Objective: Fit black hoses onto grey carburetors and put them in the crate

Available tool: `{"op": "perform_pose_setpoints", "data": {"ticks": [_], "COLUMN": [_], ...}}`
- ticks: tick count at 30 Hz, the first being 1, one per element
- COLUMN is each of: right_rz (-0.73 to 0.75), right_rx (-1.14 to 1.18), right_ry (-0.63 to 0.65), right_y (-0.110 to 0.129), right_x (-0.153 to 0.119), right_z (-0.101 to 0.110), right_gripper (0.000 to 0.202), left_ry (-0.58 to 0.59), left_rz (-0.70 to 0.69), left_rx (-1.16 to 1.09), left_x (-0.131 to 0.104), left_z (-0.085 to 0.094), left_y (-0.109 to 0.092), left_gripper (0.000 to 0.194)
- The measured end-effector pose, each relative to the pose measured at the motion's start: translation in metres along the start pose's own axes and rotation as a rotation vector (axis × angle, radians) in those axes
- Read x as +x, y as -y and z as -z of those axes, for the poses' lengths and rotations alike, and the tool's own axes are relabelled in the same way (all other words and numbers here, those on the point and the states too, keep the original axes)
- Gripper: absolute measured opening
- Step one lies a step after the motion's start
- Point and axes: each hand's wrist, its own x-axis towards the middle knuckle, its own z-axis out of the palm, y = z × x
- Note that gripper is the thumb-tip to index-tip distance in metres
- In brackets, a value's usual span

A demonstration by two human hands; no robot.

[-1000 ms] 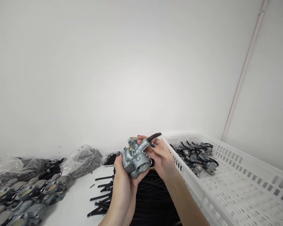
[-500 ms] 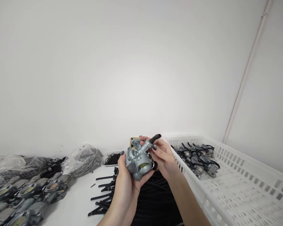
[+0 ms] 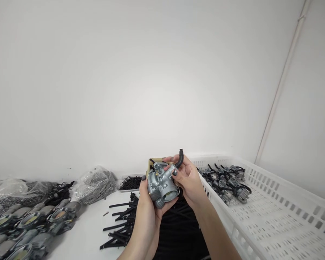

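Left hand (image 3: 148, 207): fingers curled around the left and underside of a silver-grey cast-metal carburetor (image 3: 158, 186), thumb on its side.
Right hand (image 3: 191, 182): thumb and fingers closed about its upper neck, at a bent black rubber tube (image 3: 180, 159).
Carburetor: tilted, round opening toward the viewer, small brass-coloured fitting; held above thin black strips (image 3: 178, 231) on the white bench (image 3: 89, 224).
Right side: white slotted plastic crate (image 3: 281, 195), similar carburetors (image 3: 224, 182) inside.

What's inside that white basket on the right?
Grey metal parts lie toward the far end of the white basket. Its left wall partly covers them; anything underneath is hidden.
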Motion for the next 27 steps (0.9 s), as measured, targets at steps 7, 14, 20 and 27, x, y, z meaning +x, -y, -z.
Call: {"op": "perform_pose_setpoints", "data": {"ticks": [7,14,20,27], "right_rz": [0.019,-0.003,0.009,0.082], "right_rx": [0.08,0.042,0.003,-0.038], "right_ry": [0.025,0.037,0.017,-0.189], "right_y": [-0.004,0.0,0.002,-0.005], "right_x": [0.005,0.003,-0.001,0.0], "right_z": [0.002,0.001,-0.003,-0.007], "right_gripper": [0.022,0.022,0.033,0.031], "left_ry": [-0.029,-0.026,-0.003,0.024], "left_rz": [0.015,0.021,0.032,-0.006], "left_rx": [-0.003,0.014,0.016,0.022], "left_x": [0.003,0.0,-0.001,-0.003], "left_z": [0.001,0.001,0.0,0.0], "left_y": [-0.002,-0.003,-0.005,0.0], "left_gripper": [0.034,0.033,0.034,0.036]}}
